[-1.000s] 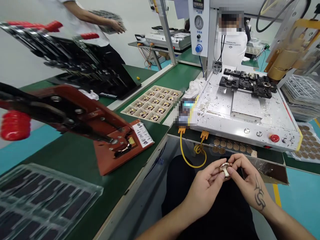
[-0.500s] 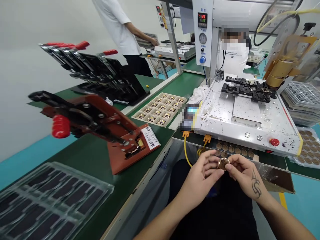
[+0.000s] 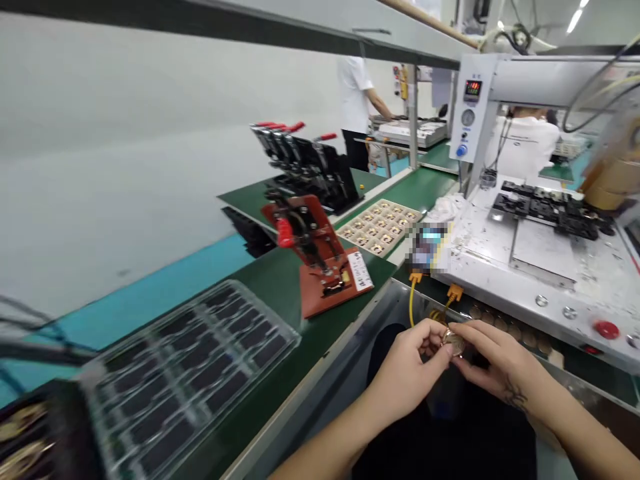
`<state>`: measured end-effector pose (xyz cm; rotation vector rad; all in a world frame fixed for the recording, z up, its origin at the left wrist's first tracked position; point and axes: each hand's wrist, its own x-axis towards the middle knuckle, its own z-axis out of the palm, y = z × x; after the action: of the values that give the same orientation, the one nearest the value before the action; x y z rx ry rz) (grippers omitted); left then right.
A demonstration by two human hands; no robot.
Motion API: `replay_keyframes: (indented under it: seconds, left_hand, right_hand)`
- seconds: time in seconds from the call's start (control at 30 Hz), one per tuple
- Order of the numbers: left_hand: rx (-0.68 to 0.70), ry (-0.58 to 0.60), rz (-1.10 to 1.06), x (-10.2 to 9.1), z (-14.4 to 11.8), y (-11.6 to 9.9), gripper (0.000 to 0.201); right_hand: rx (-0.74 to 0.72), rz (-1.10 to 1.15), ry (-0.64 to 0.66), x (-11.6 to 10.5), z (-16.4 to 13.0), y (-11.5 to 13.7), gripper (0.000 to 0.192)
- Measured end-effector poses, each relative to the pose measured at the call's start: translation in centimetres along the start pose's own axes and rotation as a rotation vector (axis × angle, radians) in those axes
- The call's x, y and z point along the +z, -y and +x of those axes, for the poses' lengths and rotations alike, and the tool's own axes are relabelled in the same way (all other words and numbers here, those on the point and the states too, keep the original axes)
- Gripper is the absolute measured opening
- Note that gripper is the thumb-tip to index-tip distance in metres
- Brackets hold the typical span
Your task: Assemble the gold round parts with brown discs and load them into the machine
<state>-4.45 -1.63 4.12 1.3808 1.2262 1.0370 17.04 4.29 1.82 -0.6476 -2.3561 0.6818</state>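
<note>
1. Gold-rimmed disc [image 3: 454, 342] was up in the air above the person's dark-clothed lap [image 3: 450, 427], in front of the white machine [image 3: 487, 250].
2. Left hand [image 3: 407, 360] gripped the disc from its left side, the thumb lying against its face and the fingers bent around behind.
3. Right hand [image 3: 500, 353] met it from the other side, fingertips closed on the rim; a dark tattoo marked the wrist.
4. Both hands were thus together, clamped on the one disc.
5. Left of them, a red-brown clamp fixture [image 3: 325, 260] stood on the green table [image 3: 287, 377] with its upper plate raised.
6. Just behind that fixture lay a pale tray [image 3: 360, 245] of small round parts.
7. Nearer the person, a clear plastic tray [image 3: 175, 387] with dark pockets rested on the table.
8. A yellow cable [image 3: 411, 303] hung below the machine's front edge.
</note>
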Motion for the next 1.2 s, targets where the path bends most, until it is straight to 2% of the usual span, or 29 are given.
replay_keyframes:
  seconds: [0.07, 0.1, 0.2, 0.23, 0.27, 0.3, 0.37, 0.43, 0.5, 0.57, 0.63, 0.7, 0.77, 0.83, 0.9, 0.93, 1.0, 1.1, 1.2]
  left_hand:
    - [0.084, -0.044, 0.113, -2.4, -0.3, -1.7, 0.018]
    - [0.167, -0.125, 0.199, -4.2, -0.3, -2.7, 0.02]
    - [0.551, -0.542, 0.54, -11.0, 0.2, -5.7, 0.014]
    - [0.68, -0.627, 0.645, -13.4, 0.5, -6.4, 0.015]
    - [0.772, -0.635, 0.739, -15.6, 0.9, -6.9, 0.02]
    - [0.82, -0.588, 0.82, -17.4, 1.4, -7.2, 0.028]
    - [0.83, -0.416, 0.948, -19.9, 2.5, -7.6, 0.045]
    - [0.805, -0.344, 0.979, -20.9, 3.5, -8.2, 0.055]
    - [0.792, -0.449, 0.879, -21.5, 4.5, -9.6, 0.055]
    - [0.762, -0.586, 0.677, -22.7, 5.5, -11.6, 0.047]
    - [0.696, -0.677, 0.49, -24.9, 6.3, -13.3, 0.035]
    - [0.542, -0.774, 0.457, -27.5, 6.2, -13.5, 0.025]
    - [0.282, -0.798, 0.572, -29.5, 4.9, -11.7, 0.024]
    - [0.024, -0.628, 0.678, -29.9, 2.7, -8.5, 0.024]
    - [-0.099, -0.431, 0.679, -28.7, 0.7, -4.5, 0.015]
    - [-0.143, -0.347, 0.67, -27.7, 0.1, -2.6, 0.015]
    - [-0.197, -0.265, 0.66, -25.6, 0.0, 0.8, 0.013]
    - [-0.193, -0.298, 0.682, -23.6, 1.8, 4.2, 0.017]
    - [-0.151, -0.332, 0.703, -23.3, 3.7, 5.8, 0.024]
  right_hand:
    - [-0.074, -0.048, -0.029, 0.4, 1.4, -0.3, 0.052]
    - [-0.088, -0.052, -0.047, 0.6, 2.2, -0.4, 0.051]
    - [-0.066, 0.008, -0.113, 1.0, 5.0, -0.5, 0.04]
    - [-0.048, 0.039, -0.13, 1.1, 5.9, -0.4, 0.036]
    - [-0.035, 0.07, -0.14, 1.1, 6.7, -0.3, 0.034]
    - [-0.024, 0.097, -0.145, 1.1, 7.4, -0.1, 0.034]
    - [0.003, 0.137, -0.139, 1.2, 8.6, 0.2, 0.034]
    - [0.034, 0.176, -0.135, 1.6, 9.8, 0.5, 0.033]
    - [0.058, 0.228, -0.133, 2.3, 11.2, 0.7, 0.032]
    - [0.057, 0.274, -0.11, 3.3, 12.9, 0.7, 0.033]
    - [0.047, 0.304, -0.071, 4.5, 14.9, 0.6, 0.035]
    - [0.034, 0.326, -0.028, 5.8, 16.5, 0.2, 0.035]
    - [0.023, 0.333, 0.0, 7.1, 17.6, -0.5, 0.033]
    - [0.011, 0.32, 0.016, 8.4, 18.3, -1.4, 0.033]
    - [-0.005, 0.306, 0.031, 9.9, 19.0, -2.4, 0.032]
    - [-0.017, 0.303, 0.044, 10.6, 19.6, -2.8, 0.032]
    - [-0.042, 0.299, 0.075, 12.1, 21.1, -3.5, 0.029]
    - [-0.067, 0.295, 0.104, 14.2, 23.4, -4.2, 0.027]
    - [-0.073, 0.295, 0.117, 15.6, 24.7, -4.9, 0.026]
